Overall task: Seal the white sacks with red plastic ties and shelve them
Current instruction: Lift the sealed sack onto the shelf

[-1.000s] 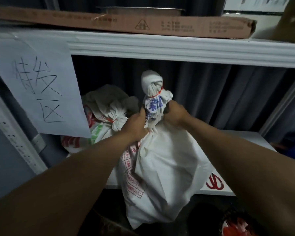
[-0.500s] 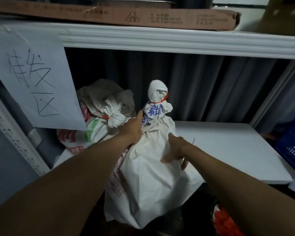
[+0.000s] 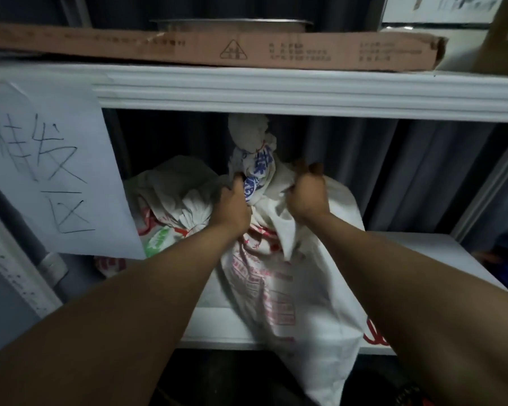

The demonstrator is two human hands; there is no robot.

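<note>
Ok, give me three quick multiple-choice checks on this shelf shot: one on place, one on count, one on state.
1. Where does the other tied sack lie relative to the held sack?
A. left of it
B. right of it
C. on the shelf above

2. How many hands grip the held sack?
A. none
B. one
C. two

3. The held sack's neck is:
A. open
B. tied shut
C. torn off

Key: 1 A, the other tied sack lies left of the held sack. 2 C, left hand and right hand both clutch it. 3 B, the bunched neck is cinched.
</note>
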